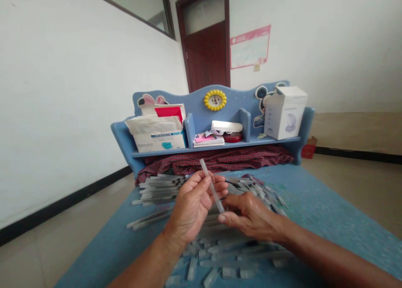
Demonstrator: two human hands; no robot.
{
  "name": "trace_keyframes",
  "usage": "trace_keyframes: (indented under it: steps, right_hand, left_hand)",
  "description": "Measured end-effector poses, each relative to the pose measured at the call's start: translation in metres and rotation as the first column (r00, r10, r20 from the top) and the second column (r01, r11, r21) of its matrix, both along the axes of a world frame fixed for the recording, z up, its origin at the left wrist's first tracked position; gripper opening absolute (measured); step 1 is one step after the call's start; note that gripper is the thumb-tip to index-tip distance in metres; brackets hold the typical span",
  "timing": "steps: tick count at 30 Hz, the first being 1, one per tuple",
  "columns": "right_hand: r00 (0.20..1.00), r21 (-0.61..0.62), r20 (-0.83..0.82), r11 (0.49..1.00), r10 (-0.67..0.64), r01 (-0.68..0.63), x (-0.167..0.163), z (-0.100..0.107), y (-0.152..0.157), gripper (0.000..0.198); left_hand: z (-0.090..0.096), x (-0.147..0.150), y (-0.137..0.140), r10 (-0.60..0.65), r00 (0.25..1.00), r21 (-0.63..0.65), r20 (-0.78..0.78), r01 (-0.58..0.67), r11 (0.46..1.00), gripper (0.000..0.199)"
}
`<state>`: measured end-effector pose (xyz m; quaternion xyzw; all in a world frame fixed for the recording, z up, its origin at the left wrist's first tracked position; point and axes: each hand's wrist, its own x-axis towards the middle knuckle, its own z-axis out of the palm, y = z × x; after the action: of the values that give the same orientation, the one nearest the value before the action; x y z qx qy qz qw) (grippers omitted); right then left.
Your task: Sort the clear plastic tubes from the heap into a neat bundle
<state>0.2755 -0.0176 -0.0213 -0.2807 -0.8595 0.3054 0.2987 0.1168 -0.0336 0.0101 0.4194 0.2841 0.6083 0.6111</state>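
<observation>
My left hand (pixel 196 202) is closed, pinching a translucent plastic pen barrel (pixel 205 171) between thumb and fingers. The barrel slants, its upper end pointing away from me. My right hand (pixel 251 217) has its thumb and forefinger around the barrel's lower end; whether they also hold some small part there is hard to see. Behind my left hand lies a pile of similar barrels (pixel 160 189), with more barrels with dark parts (pixel 270 196) beyond my right hand. Below my hands, short clear pieces like pen caps (pixel 212 276) are scattered among more barrels, somewhat blurred.
The blue table (pixel 317 208) has a raised shelf (pixel 245 144) at its back. On it stand a mask box (pixel 160 140), a white carton (pixel 284 116), papers (pixel 209 141) and a red round tin (pixel 233 137). Checked cloth (pixel 220 159) is bunched under the shelf.
</observation>
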Motion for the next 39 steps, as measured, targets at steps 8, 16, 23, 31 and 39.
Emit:
trace_keyframes:
  steps: [8, 16, 23, 31, 39]
  right_hand:
    - [0.953, -0.57, -0.29, 0.816, -0.083, -0.103, -0.035, 0.018, -0.009, 0.036]
    - [0.991, -0.6, -0.132, 0.795, 0.01, -0.088, -0.043, 0.029, -0.049, 0.031]
    - [0.96, -0.017, 0.167, 0.973, -0.224, 0.23, 0.019, 0.011, -0.022, 0.033]
    - [0.726, 0.188, 0.432, 0.841, -0.535, 0.507, 0.049, -0.006, 0.066, 0.035]
    - [0.72, 0.188, 0.392, 0.816, -0.572, 0.546, 0.054, -0.018, 0.085, 0.046]
  left_hand:
    - [0.032, 0.021, 0.014, 0.117, 0.993, -0.048, 0.027, -0.116, 0.992, 0.01]
    - [0.096, 0.0, 0.05, 0.43, 0.89, 0.121, 0.153, -0.449, 0.885, 0.031]
    - [0.066, -0.023, 0.05, 0.56, 0.595, 0.595, -0.576, -0.165, 0.787, 0.004]
    - [-0.012, -0.023, 0.048, 0.513, 0.012, 0.487, -0.858, 0.332, 0.808, 0.012]
    - [-0.015, -0.035, 0.047, 0.467, 0.032, 0.448, -0.884, 0.344, 0.825, 0.021]
